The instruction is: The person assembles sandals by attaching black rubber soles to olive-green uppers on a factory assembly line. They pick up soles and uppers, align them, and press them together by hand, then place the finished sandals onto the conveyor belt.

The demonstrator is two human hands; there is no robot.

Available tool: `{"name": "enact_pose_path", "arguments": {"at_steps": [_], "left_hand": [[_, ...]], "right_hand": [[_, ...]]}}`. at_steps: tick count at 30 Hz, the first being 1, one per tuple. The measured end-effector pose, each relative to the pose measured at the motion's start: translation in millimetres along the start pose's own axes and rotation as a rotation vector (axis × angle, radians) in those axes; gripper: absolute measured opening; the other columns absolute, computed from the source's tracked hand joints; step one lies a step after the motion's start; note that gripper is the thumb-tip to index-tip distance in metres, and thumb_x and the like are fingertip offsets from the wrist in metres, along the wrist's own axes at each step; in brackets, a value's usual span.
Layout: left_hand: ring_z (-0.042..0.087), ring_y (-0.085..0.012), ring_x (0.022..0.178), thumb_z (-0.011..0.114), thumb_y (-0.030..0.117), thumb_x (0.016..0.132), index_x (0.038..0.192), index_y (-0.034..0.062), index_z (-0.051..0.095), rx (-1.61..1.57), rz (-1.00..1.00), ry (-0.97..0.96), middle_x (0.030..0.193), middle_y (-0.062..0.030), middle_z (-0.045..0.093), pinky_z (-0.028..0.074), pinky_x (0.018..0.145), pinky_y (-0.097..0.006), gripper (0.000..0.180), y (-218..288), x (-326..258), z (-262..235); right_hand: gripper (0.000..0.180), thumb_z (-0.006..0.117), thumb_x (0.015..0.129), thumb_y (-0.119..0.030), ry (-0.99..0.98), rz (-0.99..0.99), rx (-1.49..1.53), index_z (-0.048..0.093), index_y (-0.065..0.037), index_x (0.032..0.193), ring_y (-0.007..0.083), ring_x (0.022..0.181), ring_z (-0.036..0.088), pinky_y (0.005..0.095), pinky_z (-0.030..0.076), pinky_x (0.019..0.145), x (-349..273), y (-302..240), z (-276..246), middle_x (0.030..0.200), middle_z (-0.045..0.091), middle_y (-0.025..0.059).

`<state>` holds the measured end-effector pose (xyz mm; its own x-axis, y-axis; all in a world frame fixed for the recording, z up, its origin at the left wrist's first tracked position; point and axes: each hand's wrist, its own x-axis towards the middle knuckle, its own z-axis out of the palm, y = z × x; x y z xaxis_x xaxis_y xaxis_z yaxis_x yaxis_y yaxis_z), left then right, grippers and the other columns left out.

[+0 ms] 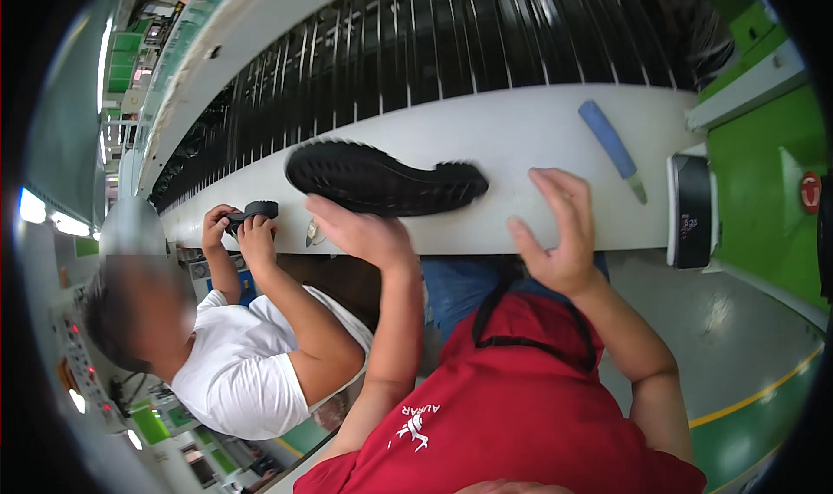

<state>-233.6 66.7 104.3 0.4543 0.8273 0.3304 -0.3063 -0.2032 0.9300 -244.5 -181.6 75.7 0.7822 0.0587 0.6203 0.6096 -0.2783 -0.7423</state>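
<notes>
A black shoe sole (pixel 373 180), ridged along its edge and slightly smeared by motion, is over the white worktop in front of me. My left hand (pixel 360 233) is at its near edge and grips it there; the fingers point left, and part of the grip is hidden. To the right of the sole's narrower end, my right hand (pixel 564 233) is raised near the front edge, fingers apart and nothing in them. Farther right on the worktop lies a knife (pixel 612 142) with a blue wrapped handle, its short blade pointing toward me.
Dark rollers (pixel 434 47) run behind the white worktop (pixel 538 129). On the left, a co-worker in a white shirt (pixel 243 372) handles a small black piece (pixel 260 207). A small metallic item (pixel 312 232) lies between us. A black-faced device (pixel 691 212) and green machine panel (pixel 764 181) stand right.
</notes>
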Motion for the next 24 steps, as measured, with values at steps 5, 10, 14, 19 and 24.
{"name": "enact_pose_path", "arguments": {"at_steps": [5,10,14,19,24], "left_hand": [[0.072,-0.0152,0.099,0.062,0.019,0.117,0.142,-0.0055,0.057,0.169,-0.28,-0.247,0.111,-0.0113,0.071,0.061,0.09,-0.031,0.036,-44.8,17.3,-27.0],[0.068,-0.008,0.088,0.066,0.005,0.111,0.151,-0.0069,0.052,0.163,-0.25,-0.321,0.097,-0.0028,0.069,0.058,0.082,-0.022,0.044,-45.7,2.6,-17.1],[0.071,-0.0109,0.09,0.066,0.003,0.108,0.147,-0.0072,0.057,0.215,-0.208,-0.319,0.102,-0.0063,0.072,0.06,0.084,-0.025,0.041,-44.9,8.1,-16.6],[0.078,-0.0199,0.104,0.066,0.005,0.109,0.146,-0.0057,0.058,0.234,-0.221,-0.304,0.124,-0.0177,0.076,0.064,0.094,-0.032,0.039,-42.3,6.7,-16.0],[0.078,-0.0196,0.104,0.065,0.005,0.109,0.146,-0.005,0.059,0.283,-0.214,-0.277,0.123,-0.017,0.076,0.066,0.093,-0.034,0.038,-39.4,5.1,-13.0]], "right_hand": [[0.039,0.079,0.09,0.002,0.08,0.09,0.058,0.075,0.0,0.129,0.0312,0.105,0.066,0.0414,0.058,0.089,-7.0,23.6,-1.4,0.125,0.066,0.0187],[0.032,0.077,0.09,0.005,0.001,0.106,0.078,0.077,0.002,0.123,0.0281,0.098,0.067,0.0367,0.058,0.079,-2.0,27.3,-1.9,0.118,0.067,0.0173],[0.033,0.077,0.089,0.007,0.02,0.094,0.205,0.078,0.001,0.121,0.026,0.086,0.067,0.0349,0.057,0.071,-0.4,32.5,-3.9,0.109,0.068,0.0145],[0.034,0.077,0.088,0.006,0.029,0.103,0.271,0.077,0.001,0.122,0.0228,0.074,0.067,0.033,0.055,0.061,-5.6,35.3,-4.4,0.103,0.067,0.0109],[0.041,0.079,0.083,0.003,0.001,0.114,0.305,0.076,0.002,0.124,0.0204,0.074,0.068,0.0333,0.056,0.061,-8.5,33.6,-6.1,0.096,0.068,0.0065]]}}
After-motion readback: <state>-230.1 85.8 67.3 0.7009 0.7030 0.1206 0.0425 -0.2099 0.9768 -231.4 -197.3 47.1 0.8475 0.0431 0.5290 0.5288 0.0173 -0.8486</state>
